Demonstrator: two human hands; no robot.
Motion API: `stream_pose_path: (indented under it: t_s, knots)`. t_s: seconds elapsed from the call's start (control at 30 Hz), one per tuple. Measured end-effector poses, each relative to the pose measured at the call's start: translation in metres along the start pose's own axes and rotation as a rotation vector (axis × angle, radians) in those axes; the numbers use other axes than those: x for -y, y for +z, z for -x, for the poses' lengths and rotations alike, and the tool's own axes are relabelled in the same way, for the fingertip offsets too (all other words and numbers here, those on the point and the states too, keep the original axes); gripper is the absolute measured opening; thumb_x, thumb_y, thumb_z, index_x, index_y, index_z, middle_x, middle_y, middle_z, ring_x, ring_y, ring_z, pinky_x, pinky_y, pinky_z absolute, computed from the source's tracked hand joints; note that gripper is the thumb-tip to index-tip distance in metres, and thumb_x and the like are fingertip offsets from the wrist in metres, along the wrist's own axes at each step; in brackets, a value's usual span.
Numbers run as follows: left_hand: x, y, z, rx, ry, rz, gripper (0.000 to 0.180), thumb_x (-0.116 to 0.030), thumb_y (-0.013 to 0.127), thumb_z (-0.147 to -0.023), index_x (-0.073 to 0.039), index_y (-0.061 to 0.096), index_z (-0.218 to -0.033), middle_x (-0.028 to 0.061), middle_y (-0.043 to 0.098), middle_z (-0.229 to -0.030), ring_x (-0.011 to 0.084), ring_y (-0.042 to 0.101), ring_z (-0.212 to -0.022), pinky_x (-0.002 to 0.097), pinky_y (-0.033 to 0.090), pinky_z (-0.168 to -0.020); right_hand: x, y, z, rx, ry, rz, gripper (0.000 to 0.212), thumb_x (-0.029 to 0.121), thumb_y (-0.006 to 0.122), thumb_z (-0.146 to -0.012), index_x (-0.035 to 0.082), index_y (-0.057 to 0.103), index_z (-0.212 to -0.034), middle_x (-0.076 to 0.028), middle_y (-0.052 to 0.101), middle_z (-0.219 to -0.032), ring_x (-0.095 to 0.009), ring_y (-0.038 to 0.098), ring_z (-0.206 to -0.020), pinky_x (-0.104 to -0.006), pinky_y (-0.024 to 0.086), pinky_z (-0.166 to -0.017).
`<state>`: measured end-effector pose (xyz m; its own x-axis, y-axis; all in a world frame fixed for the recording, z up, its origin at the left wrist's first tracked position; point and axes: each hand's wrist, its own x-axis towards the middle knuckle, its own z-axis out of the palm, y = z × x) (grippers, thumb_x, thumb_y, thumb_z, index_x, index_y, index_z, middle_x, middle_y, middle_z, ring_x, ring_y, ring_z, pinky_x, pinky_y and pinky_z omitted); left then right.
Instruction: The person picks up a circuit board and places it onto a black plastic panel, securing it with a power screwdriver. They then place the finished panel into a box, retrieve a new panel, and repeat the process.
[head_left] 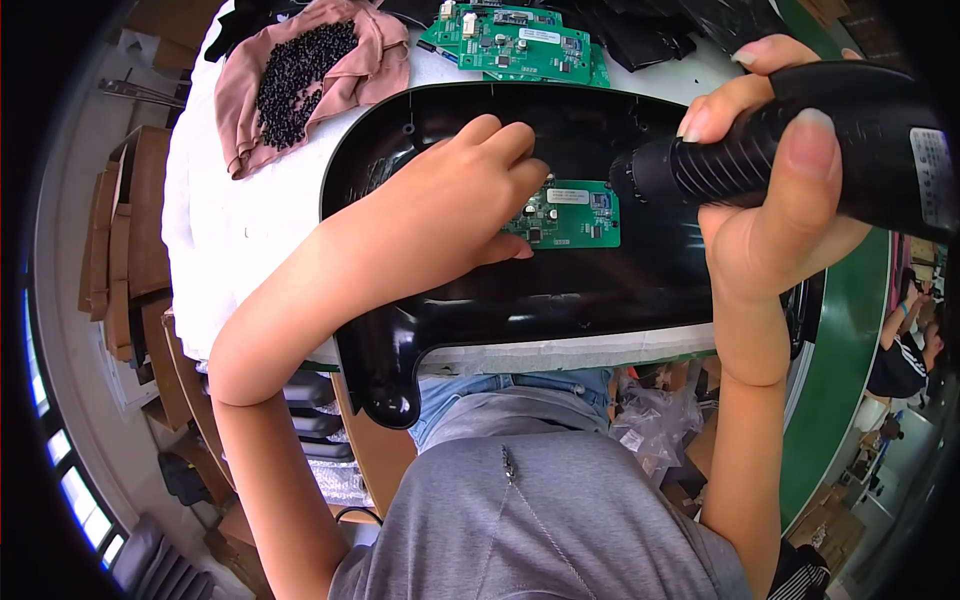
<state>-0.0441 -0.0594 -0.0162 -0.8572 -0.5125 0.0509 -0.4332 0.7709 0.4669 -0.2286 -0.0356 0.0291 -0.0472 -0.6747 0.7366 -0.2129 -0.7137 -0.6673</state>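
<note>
A glossy black plastic housing (520, 290), shaped like a shallow shell, lies with its hollow side up in front of me. Inside it sits a small green circuit board (575, 225) with a white label. My left hand (490, 180) is closed over the board's left end, fingers curled and thumb at its lower edge; the fingertips are partly hidden. My right hand (765, 180) grips a black electric screwdriver (725, 168) with a ribbed nose, held nearly level. The nose end is by the board's right edge; its bit cannot be made out.
Beyond the housing, a pink cloth (385, 55) holds a heap of small black screws (300, 80). Several green circuit boards (515, 45) are stacked beside it. Black plastic bags (640, 35) lie at the far right. White padding (240, 240) covers the table, with a green surface (840, 370) to the right.
</note>
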Motion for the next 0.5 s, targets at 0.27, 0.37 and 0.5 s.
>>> stream_pose_path:
  t_s: [0.27, 0.37, 0.5]
  knots:
    - [-0.0001, 0.0016, 0.0011, 0.014, 0.012, -0.03, 0.05, -0.016, 0.07, -0.063, 0.003, 0.051, -0.105, 0.0115, 0.046, -0.099, 0.0266, 0.044, -0.093, 0.0333, 0.041, -0.081, -0.0079, 0.0045, 0.0016, -0.022, -0.009, -0.082, 0.022, 0.012, 0.05, -0.08, -0.006, 0.044, -0.091, -0.016, 0.054, -0.08, -0.018, 0.053, -0.052, -0.0302, 0.048, -0.049]
    - [-0.0006, 0.001, 0.0006, 0.014, 0.01, -0.027, 0.05, -0.016, 0.07, -0.063, 0.003, 0.051, -0.105, 0.0119, 0.046, -0.1, 0.0267, 0.044, -0.093, 0.0333, 0.041, -0.082, -0.0094, 0.0023, 0.0016, -0.024, 0.032, -0.094, 0.023, 0.009, 0.051, -0.08, -0.007, 0.043, -0.094, -0.016, 0.053, -0.08, -0.017, 0.053, -0.052, -0.0306, 0.048, -0.049]
    - [0.0, 0.0018, 0.0017, -0.012, 0.03, -0.033, 0.049, -0.016, 0.07, -0.064, 0.003, 0.051, -0.105, 0.0119, 0.046, -0.099, 0.0269, 0.044, -0.093, 0.0336, 0.041, -0.081, -0.0091, 0.0036, -0.0003, 0.0, -0.009, -0.068, 0.031, 0.012, 0.051, -0.08, -0.007, 0.04, -0.101, -0.017, 0.054, -0.081, -0.018, 0.053, -0.052, -0.0298, 0.048, -0.049]
